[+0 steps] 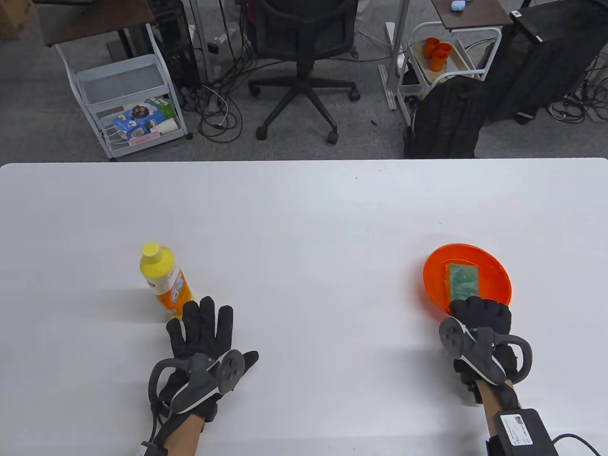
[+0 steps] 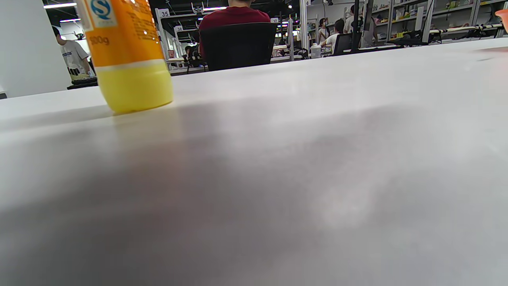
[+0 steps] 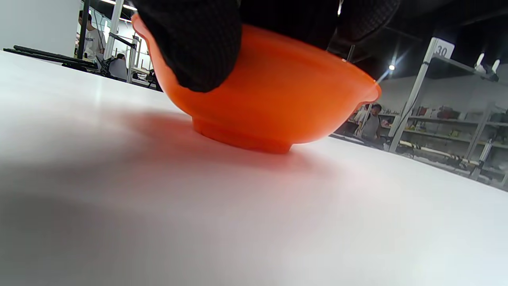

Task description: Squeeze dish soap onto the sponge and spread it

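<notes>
Left hand [image 1: 202, 344] lies flat, fingers spread, holding nothing, lower left beside upright soap bottle [image 1: 164, 280]. Right hand [image 1: 479, 327] grips near rim of orange bowl [image 1: 494, 270], lower right; green sponge [image 1: 463, 280] inside. White worktop [image 1: 304, 213].

Both hands wear black knit gloves with a textured weave. Left hand [image 1: 202, 339]: grey tracker [image 1: 209, 375] on its back, ring loop and round dark disc; bare forearm skin below the cuff, black cable at wrist. Right hand [image 1: 479, 327]: matching grey tracker [image 1: 475, 349]; black box [image 1: 520, 430] with white label on forearm, black cable trailing.
</notes>
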Available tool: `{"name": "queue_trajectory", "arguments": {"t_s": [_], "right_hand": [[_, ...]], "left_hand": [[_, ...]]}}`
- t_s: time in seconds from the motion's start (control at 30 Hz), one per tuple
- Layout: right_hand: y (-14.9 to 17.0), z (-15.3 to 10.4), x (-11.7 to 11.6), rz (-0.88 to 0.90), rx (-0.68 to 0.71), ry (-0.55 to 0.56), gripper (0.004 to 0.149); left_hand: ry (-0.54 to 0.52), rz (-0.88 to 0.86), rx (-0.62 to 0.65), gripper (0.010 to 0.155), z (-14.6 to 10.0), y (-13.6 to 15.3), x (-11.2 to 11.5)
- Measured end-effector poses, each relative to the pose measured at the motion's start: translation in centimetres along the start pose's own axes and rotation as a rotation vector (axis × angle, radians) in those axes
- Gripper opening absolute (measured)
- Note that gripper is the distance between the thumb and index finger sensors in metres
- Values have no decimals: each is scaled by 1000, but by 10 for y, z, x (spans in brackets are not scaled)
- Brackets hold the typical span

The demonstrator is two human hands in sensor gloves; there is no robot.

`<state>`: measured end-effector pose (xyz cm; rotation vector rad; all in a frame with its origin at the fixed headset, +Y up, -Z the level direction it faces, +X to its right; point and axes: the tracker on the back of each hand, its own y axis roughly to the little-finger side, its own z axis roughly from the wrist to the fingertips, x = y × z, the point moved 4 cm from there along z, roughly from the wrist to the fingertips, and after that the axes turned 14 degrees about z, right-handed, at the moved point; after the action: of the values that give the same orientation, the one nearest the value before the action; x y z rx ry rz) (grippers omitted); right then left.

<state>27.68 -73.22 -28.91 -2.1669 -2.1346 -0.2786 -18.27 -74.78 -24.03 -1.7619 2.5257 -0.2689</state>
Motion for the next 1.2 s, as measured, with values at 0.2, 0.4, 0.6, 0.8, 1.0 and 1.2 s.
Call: {"name": "queue_trajectory", "arguments": {"t_s": [0.2, 0.4, 0.6, 0.8, 1.0, 1.2], "right_hand": [[-7, 4, 2, -60, 53, 29, 39], [-12, 10, 1, -112, 82, 39, 40], [-12, 18, 3, -121, 59, 72, 41], [-31, 16, 22, -119, 121, 136, 41], [-80, 0, 51, -106, 263, 212, 41], [-140, -19, 65, -69, 393, 251, 42]], "left_hand": [[-11, 3, 5, 96, 1, -3, -2], [1, 4, 1, 95, 4, -1, 2], [0, -1, 2, 95, 5, 0, 3], [-11, -3, 0, 95, 6, 0, 3], [-22, -5, -1, 96, 5, 0, 2], [-32, 1, 2, 96, 4, 0, 1]]}}
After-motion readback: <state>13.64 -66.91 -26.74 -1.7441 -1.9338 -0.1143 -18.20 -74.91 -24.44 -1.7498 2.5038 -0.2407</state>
